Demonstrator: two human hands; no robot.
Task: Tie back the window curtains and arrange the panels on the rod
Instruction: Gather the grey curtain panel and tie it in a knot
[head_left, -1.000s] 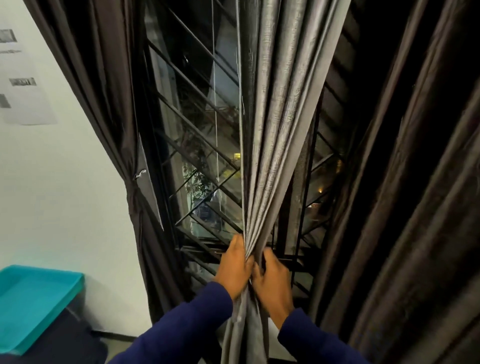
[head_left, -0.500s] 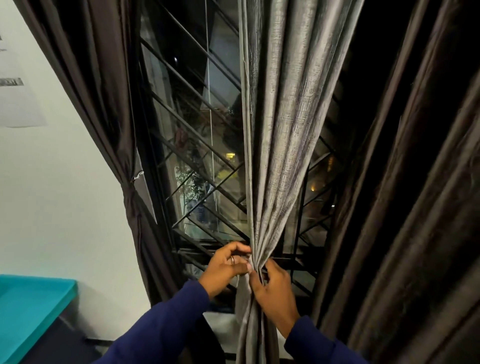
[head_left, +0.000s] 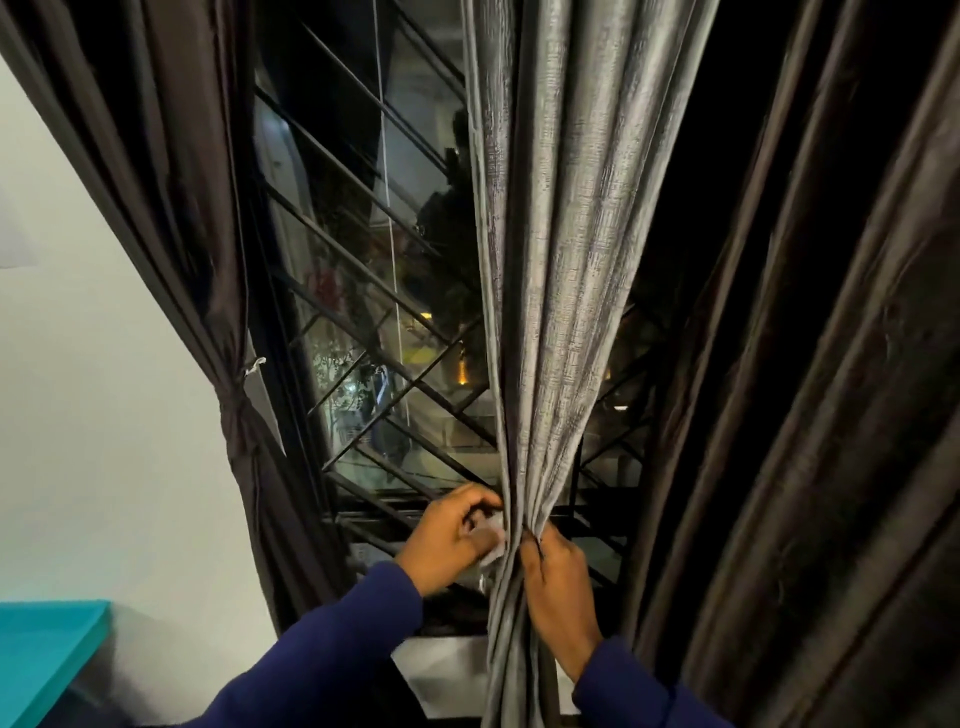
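Where both hands meet, left hand and right hand grip grey curtain

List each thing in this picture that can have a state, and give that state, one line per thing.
Grey textured middle curtain panel: gathered into a bunch, gripped by both hands.
Dark brown left curtain panel: tied back at the wall side.
Dark brown right curtain panel: hanging loose, untied.
Left hand: fingers curled, pinching a pale strip against the bunch.
Right hand: gripping the gathered folds.
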